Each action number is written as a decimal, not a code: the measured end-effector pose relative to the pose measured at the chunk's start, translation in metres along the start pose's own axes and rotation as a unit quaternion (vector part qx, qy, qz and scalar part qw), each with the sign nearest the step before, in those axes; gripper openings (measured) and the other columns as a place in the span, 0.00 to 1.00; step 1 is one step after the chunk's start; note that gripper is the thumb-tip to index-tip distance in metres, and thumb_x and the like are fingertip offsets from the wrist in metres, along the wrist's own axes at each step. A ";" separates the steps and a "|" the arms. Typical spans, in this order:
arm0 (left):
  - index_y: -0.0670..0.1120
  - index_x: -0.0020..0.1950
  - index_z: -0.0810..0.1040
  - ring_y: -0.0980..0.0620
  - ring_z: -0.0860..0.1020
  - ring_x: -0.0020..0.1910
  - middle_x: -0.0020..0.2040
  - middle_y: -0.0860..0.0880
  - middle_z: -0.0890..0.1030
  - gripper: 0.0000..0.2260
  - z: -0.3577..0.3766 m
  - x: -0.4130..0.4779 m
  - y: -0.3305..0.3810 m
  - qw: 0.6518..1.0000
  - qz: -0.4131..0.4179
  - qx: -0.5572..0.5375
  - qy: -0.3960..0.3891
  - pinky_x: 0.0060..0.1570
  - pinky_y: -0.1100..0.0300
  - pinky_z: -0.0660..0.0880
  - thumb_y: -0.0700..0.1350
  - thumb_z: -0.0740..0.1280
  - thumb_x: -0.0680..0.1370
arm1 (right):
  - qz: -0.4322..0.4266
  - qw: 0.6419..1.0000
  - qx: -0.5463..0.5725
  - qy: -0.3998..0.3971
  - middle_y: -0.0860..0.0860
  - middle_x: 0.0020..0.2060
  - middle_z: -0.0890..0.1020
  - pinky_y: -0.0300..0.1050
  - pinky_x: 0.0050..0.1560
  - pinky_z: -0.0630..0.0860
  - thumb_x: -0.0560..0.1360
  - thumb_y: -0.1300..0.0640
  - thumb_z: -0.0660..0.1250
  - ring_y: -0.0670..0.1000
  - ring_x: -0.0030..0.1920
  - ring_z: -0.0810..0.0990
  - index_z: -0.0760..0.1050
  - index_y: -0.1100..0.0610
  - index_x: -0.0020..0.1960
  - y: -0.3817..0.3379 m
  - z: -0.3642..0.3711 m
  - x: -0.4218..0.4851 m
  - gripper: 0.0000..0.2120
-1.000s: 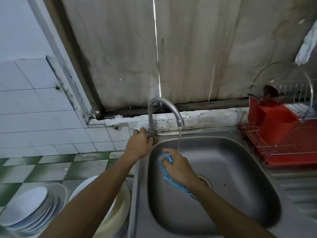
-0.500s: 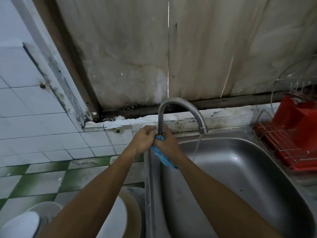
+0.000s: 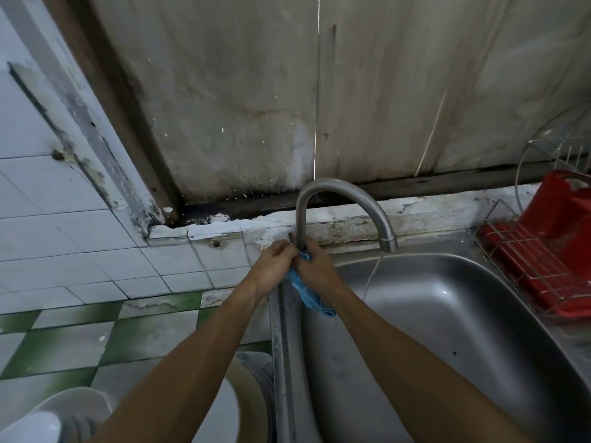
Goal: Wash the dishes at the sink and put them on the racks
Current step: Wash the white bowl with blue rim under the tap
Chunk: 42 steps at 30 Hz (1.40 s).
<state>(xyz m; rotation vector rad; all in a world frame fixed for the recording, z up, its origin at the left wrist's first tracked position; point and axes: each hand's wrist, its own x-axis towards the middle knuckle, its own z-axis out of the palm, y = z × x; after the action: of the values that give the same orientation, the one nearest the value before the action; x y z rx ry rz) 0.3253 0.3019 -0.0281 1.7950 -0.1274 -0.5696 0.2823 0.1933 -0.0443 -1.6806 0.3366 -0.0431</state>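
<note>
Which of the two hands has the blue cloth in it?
The right hand: the blue cloth hangs down from under it. The left hand grips only the base of the faucet.

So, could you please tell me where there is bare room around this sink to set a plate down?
Free: the sink basin, between the right hand and the red rack; the green-and-white tiles, between the wall tiles and the stacked plates. Crowded: the tap base, gripped by the left hand, with the blue cloth in the right.
</note>
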 end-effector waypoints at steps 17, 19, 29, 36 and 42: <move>0.45 0.72 0.68 0.51 0.78 0.51 0.56 0.46 0.79 0.19 -0.031 -0.043 -0.006 0.995 0.016 0.073 0.070 0.59 0.48 0.76 0.50 0.64 0.83 | 0.042 0.998 -0.056 0.000 0.51 0.54 0.81 0.56 0.55 0.82 0.77 0.51 0.72 0.53 0.50 0.83 0.69 0.50 0.64 0.002 -0.002 -0.028 0.19; 0.47 0.71 0.69 0.50 0.80 0.54 0.59 0.46 0.80 0.17 -0.034 -0.058 -0.010 0.991 0.017 0.111 0.068 0.56 0.53 0.76 0.48 0.63 0.84 | 0.063 0.996 -0.063 -0.012 0.54 0.51 0.81 0.56 0.48 0.84 0.77 0.53 0.70 0.54 0.45 0.84 0.68 0.52 0.63 0.002 -0.001 -0.040 0.18; 0.43 0.58 0.81 0.45 0.81 0.51 0.50 0.46 0.83 0.10 -0.027 -0.150 -0.032 0.947 0.062 0.287 0.129 0.47 0.61 0.71 0.45 0.63 0.83 | 0.076 0.991 -0.082 -0.079 0.53 0.42 0.74 0.41 0.34 0.72 0.79 0.63 0.57 0.49 0.37 0.74 0.67 0.58 0.59 -0.003 0.003 -0.102 0.09; 0.44 0.61 0.80 0.41 0.80 0.55 0.55 0.43 0.84 0.14 -0.027 -0.221 -0.075 0.882 0.005 0.452 0.132 0.55 0.51 0.75 0.50 0.61 0.83 | 0.075 0.987 -0.092 -0.103 0.52 0.46 0.78 0.40 0.36 0.72 0.76 0.57 0.64 0.48 0.41 0.77 0.71 0.58 0.57 0.005 0.019 -0.148 0.11; 0.45 0.69 0.76 0.42 0.76 0.63 0.64 0.44 0.79 0.25 -0.028 -0.256 -0.105 0.800 -0.124 0.587 0.000 0.61 0.50 0.74 0.61 0.64 0.80 | 0.065 0.982 -0.099 -0.149 0.53 0.38 0.78 0.45 0.37 0.77 0.69 0.53 0.62 0.55 0.38 0.81 0.73 0.55 0.49 0.005 0.038 -0.183 0.10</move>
<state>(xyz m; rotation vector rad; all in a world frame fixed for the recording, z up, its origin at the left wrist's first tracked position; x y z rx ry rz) 0.0926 0.4531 -0.0407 3.0648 -0.2895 -0.7482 0.1152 0.2739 -0.0246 -1.8273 0.2293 0.3474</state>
